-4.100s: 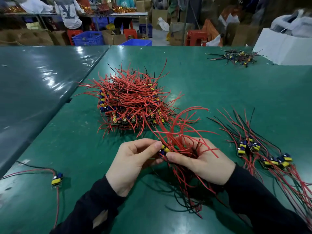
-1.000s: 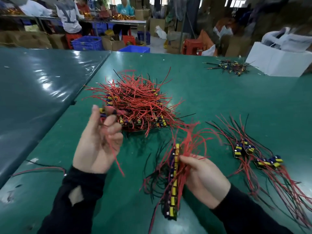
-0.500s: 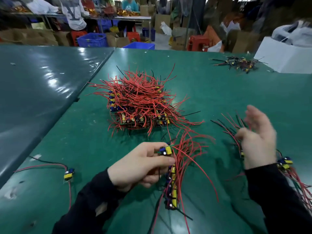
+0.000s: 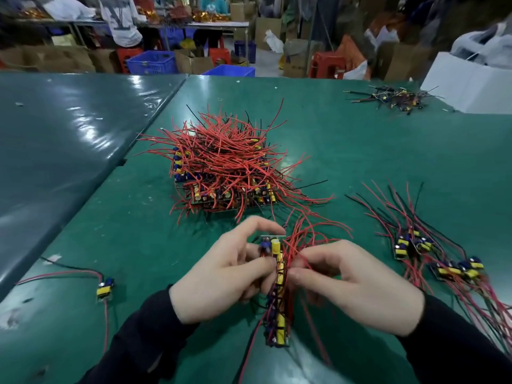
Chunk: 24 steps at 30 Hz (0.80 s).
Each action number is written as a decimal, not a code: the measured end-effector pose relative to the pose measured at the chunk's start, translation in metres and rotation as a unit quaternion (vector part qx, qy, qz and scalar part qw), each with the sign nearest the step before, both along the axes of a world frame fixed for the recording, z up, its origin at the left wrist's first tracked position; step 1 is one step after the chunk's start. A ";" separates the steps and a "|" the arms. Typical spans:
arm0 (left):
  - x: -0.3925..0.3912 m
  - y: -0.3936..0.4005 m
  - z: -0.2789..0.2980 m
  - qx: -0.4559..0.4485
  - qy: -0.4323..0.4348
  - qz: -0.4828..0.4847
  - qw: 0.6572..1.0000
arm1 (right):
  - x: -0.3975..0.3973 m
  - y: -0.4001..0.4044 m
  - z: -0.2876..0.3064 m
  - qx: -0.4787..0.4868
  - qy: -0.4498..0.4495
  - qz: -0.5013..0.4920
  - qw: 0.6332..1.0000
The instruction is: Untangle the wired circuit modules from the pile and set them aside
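Head view, lower centre: left hand (image 4: 221,281) grips a strip of circuit modules (image 4: 278,295) above the tabletop (image 4: 360,151); right hand (image 4: 352,281) pinches its red wires (image 4: 307,234). Light, stiff boards (springy, snag-prone leads) are probably best held by board edges.

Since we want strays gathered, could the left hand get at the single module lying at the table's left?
Probably not yet: the left hand grips the strip of modules; otherwise bare table leads to the single module.
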<state>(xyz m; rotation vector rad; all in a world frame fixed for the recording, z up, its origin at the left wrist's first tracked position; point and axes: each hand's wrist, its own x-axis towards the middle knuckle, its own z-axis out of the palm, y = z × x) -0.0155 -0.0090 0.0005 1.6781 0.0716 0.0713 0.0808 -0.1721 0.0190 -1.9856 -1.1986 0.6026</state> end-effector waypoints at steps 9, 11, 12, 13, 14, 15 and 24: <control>0.000 0.006 0.000 0.067 -0.110 0.043 0.991 | 0.002 -0.025 0.025 -0.229 -0.297 0.010 0.927; 0.000 0.002 -0.001 0.164 -0.141 0.032 0.976 | 0.005 -0.025 0.030 -0.265 -0.293 0.046 0.918; 0.000 0.000 -0.001 0.199 -0.153 0.033 0.968 | 0.006 -0.024 0.030 -0.264 -0.283 0.060 0.920; 0.000 -0.001 -0.001 0.225 -0.165 0.035 0.960 | 0.007 -0.022 0.029 -0.244 -0.260 0.063 0.932; 0.000 -0.001 -0.001 0.244 -0.177 0.034 0.953 | 0.008 -0.017 0.028 -0.212 -0.207 0.050 0.954; 0.001 -0.002 0.000 0.260 -0.189 0.033 0.946 | 0.009 -0.011 0.025 -0.160 -0.131 0.032 0.978; 0.003 0.006 -0.004 0.276 -0.242 0.125 0.922 | 0.008 0.011 -0.004 0.109 0.249 -0.021 0.962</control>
